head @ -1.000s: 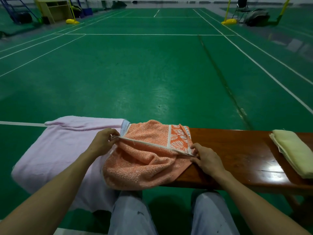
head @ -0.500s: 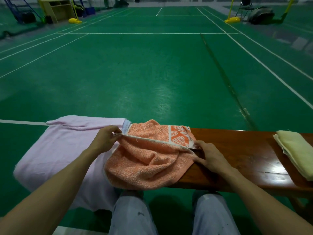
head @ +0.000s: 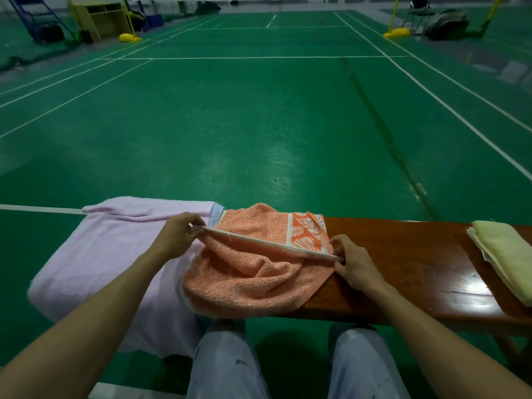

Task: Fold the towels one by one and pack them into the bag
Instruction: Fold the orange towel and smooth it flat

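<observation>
An orange towel (head: 253, 280) with a white-and-orange leaf border lies bunched on the wooden bench (head: 403, 254). My left hand (head: 175, 237) pinches its left corner and my right hand (head: 352, 263) pinches its right corner, so the white hem is stretched taut between them, a little above the cloth. A pale pink towel (head: 100, 260) drapes over the bench's left end, under and left of the orange one. A folded yellow towel (head: 506, 254) rests at the bench's right end. No bag is in view.
The bench stands on a green badminton court floor (head: 259, 125) with white lines. My knees in light trousers (head: 227, 364) sit just before the bench. Yellow net posts, a wooden cabinet (head: 100, 20) and a dark bag-like heap (head: 446, 23) are far off.
Both hands have kept their pinch on the hem. The hem has lifted a little and moved slightly away from me, and more cloth sags beneath it.
</observation>
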A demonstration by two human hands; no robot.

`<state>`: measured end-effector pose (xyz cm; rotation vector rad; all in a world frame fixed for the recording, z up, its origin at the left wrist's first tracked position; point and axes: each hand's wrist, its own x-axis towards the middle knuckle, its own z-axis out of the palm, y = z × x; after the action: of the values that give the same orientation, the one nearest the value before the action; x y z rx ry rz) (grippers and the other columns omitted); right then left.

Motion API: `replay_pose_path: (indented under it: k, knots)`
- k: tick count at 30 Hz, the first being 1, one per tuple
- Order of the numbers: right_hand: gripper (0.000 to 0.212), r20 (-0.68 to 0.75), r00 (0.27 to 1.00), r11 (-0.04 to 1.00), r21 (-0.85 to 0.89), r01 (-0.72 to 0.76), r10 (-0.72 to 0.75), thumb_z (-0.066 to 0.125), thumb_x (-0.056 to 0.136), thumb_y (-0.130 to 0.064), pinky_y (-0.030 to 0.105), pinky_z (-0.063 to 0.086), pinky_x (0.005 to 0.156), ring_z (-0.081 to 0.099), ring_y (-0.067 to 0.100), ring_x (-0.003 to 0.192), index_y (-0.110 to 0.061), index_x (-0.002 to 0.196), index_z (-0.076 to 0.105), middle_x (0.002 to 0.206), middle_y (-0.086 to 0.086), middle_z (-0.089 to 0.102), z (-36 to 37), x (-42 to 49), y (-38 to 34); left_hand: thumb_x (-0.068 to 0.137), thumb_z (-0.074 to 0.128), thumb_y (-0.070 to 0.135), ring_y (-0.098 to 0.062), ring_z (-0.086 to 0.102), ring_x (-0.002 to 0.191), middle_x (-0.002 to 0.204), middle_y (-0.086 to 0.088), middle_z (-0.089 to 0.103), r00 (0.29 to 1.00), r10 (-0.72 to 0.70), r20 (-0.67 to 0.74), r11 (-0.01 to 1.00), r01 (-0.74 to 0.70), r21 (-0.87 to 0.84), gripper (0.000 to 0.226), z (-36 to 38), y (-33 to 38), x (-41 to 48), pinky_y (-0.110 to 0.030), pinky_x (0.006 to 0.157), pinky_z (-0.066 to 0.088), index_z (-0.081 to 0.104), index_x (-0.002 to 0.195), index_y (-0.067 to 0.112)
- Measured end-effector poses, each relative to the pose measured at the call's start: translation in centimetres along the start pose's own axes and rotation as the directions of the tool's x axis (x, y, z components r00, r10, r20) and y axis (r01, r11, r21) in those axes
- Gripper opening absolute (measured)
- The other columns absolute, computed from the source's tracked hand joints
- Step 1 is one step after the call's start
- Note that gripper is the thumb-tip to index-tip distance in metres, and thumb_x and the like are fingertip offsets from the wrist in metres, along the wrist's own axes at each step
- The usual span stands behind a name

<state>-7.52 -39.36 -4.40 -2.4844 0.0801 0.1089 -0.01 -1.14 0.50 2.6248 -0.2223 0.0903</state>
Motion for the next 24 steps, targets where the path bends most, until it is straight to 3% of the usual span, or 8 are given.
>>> replay_pose_path:
  k: [5, 9, 13, 16, 20, 24]
  knots:
    - [0.044, -0.093, 0.995, 0.986, 0.165, -0.023, 0.039, 0.066, 0.087, 0.000, 0.016, 0.048, 0.067, 0.059, 0.018, 0.103, -0.019, 0.123, 0.049, 0.112, -0.001, 0.059, -1.2, 0.2, -0.3, 0.088, 0.065, 0.005, -0.019, 0.059, 0.082, 0.096, -0.007, 0.065, 1.000, 0.013, -0.009, 1.000, -0.013, -0.014, 0.007, -0.6, 0.1, 0.6, -0.019, 0.063, 0.039, 0.068, 0.094, 0.006]
    - [0.042, -0.240, 0.965, 0.952, 0.306, -0.025, 0.102, 0.069, 0.083, 0.004, 0.028, 0.054, 0.077, 0.063, 0.017, 0.094, -0.018, 0.116, 0.054, 0.097, -0.002, 0.064, -2.5, 0.8, -0.7, 0.089, 0.065, 0.006, -0.019, 0.059, 0.075, 0.088, -0.004, 0.064, 0.999, 0.011, -0.051, 0.998, -0.014, -0.064, 0.007, -0.8, 0.7, 1.1, -0.023, 0.062, 0.040, 0.069, 0.093, 0.008]
    - [0.041, -0.310, 0.937, 0.902, 0.431, -0.012, 0.160, 0.072, 0.080, 0.007, 0.035, 0.055, 0.081, 0.066, 0.019, 0.086, -0.014, 0.111, 0.055, 0.087, -0.002, 0.066, -4.4, 3.0, -0.6, 0.090, 0.064, 0.007, -0.016, 0.059, 0.052, 0.072, -0.001, 0.062, 0.993, -0.057, -0.104, 0.968, 0.029, -0.250, 0.004, -1.4, 2.1, 2.1, -0.021, 0.047, 0.043, 0.065, 0.089, 0.011]
    - [0.037, -0.340, 0.927, 0.899, 0.438, 0.005, 0.161, 0.072, 0.080, 0.006, 0.038, 0.055, 0.078, 0.066, 0.020, 0.080, -0.015, 0.107, 0.056, 0.086, 0.001, 0.067, -6.2, 5.4, -0.9, 0.092, 0.060, 0.003, -0.005, 0.056, 0.040, 0.071, -0.008, 0.059, 0.984, -0.121, -0.134, 0.904, 0.053, -0.425, 0.007, -2.0, 3.5, 3.9, -0.021, 0.043, 0.051, 0.061, 0.090, 0.010]
    - [0.039, -0.372, 0.911, 0.880, 0.475, 0.024, 0.176, 0.070, 0.079, 0.012, 0.041, 0.053, 0.074, 0.063, 0.025, 0.076, -0.016, 0.101, 0.055, 0.081, 0.004, 0.064, -8.4, 9.4, -1.3, 0.095, 0.052, -0.002, -0.009, 0.058, 0.040, 0.086, -0.010, 0.053, 0.976, -0.169, -0.136, 0.792, 0.052, -0.609, 0.019, -2.4, 5.4, 7.6, -0.029, 0.042, 0.055, 0.053, 0.085, 0.015]
    - [0.040, -0.383, 0.888, 0.840, 0.542, -0.007, 0.255, 0.070, 0.077, 0.013, 0.031, 0.046, 0.058, 0.058, 0.018, 0.065, -0.020, 0.095, 0.056, 0.079, 0.005, 0.064, -9.6, 13.3, -0.6, 0.094, 0.053, -0.003, -0.008, 0.060, 0.042, 0.083, -0.009, 0.054, 0.971, -0.208, -0.116, 0.742, 0.079, -0.666, 0.022, -1.7, 6.5, 11.6, -0.029, 0.045, 0.054, 0.052, 0.081, 0.015]
